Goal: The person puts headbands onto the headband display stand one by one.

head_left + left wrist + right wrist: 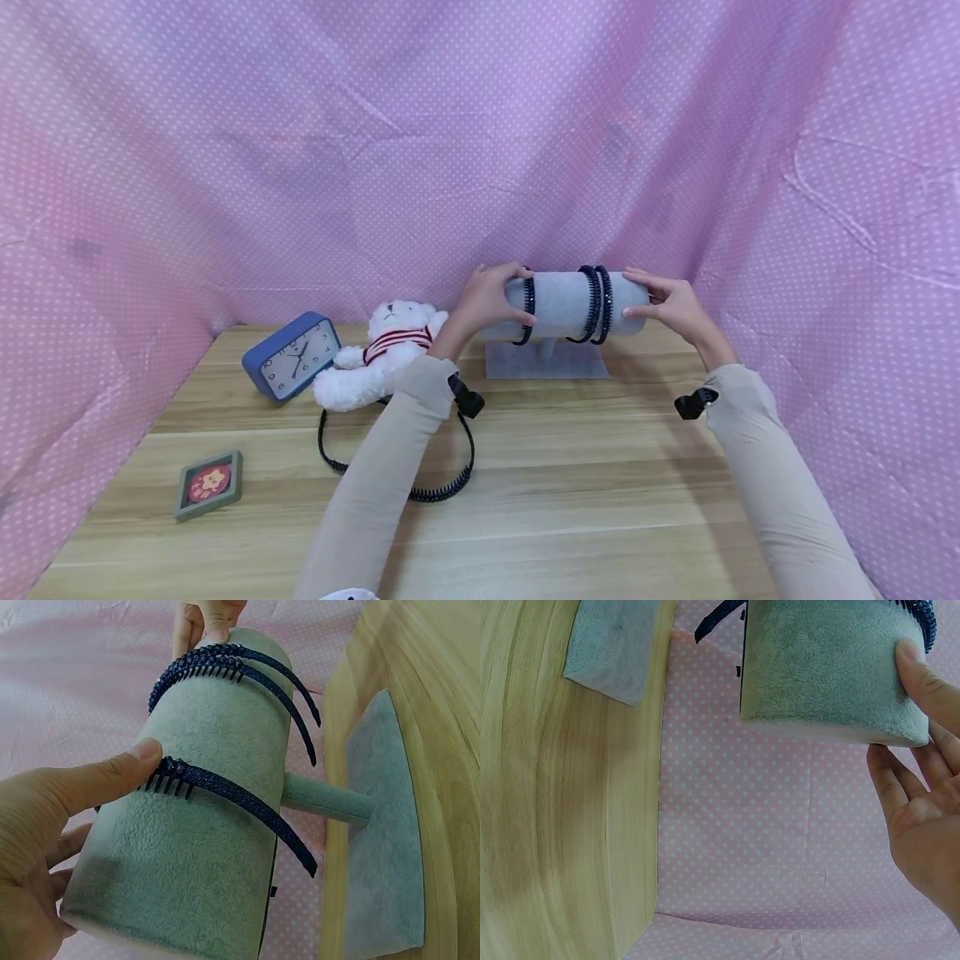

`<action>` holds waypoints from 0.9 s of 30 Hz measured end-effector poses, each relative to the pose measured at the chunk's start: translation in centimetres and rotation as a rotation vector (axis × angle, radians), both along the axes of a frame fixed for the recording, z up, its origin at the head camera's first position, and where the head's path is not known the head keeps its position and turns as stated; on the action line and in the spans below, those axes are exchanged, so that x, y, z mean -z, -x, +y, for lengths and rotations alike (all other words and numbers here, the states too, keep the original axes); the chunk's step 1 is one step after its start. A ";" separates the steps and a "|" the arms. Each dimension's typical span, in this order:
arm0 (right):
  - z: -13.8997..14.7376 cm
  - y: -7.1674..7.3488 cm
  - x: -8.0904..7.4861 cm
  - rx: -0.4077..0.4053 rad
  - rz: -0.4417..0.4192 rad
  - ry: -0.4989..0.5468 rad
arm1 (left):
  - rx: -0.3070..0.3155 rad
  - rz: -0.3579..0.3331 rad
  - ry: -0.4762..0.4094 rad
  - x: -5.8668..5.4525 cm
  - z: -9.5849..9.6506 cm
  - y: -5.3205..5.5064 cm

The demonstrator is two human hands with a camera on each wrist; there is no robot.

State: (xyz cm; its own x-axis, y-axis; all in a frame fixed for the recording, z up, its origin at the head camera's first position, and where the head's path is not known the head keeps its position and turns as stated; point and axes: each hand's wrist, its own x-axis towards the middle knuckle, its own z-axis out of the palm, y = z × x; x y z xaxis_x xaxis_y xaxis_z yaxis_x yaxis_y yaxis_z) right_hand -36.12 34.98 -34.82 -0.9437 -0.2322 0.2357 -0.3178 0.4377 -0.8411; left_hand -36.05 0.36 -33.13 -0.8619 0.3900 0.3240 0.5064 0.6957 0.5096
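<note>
A grey plush headband stand [558, 292], a padded roll on a post and flat base, stands at the back of the table. Around its left part sits a dark sparkly headband [225, 791] with comb teeth. My left hand [491, 298] grips this headband, thumb on the front and fingers over the back of the roll. Two similar headbands [592, 304] sit side by side toward the right end. My right hand [671, 308] holds the roll's right end, with the thumb [922, 675] on its plush side and the other fingers at the end and behind.
A white teddy bear [397, 321] in a striped top lies left of the stand, beside a blue alarm clock [292, 358]. Another dark headband [442, 492] lies on the wooden table [570, 500], partly under my left sleeve. A small square frame [210, 483] lies front left. Pink dotted cloth [375, 167] hangs behind.
</note>
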 end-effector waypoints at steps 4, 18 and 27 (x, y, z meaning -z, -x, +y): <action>0.1 -0.1 0.0 0.005 -0.006 0.000 | -0.015 0.000 0.033 -0.1 0.4 0.1; -0.1 -0.1 0.0 0.014 -0.004 -0.005 | -0.029 0.007 0.081 -0.1 1.5 0.4; 0.0 0.1 0.0 0.011 0.000 -0.002 | -0.001 0.018 0.070 -0.4 2.2 0.3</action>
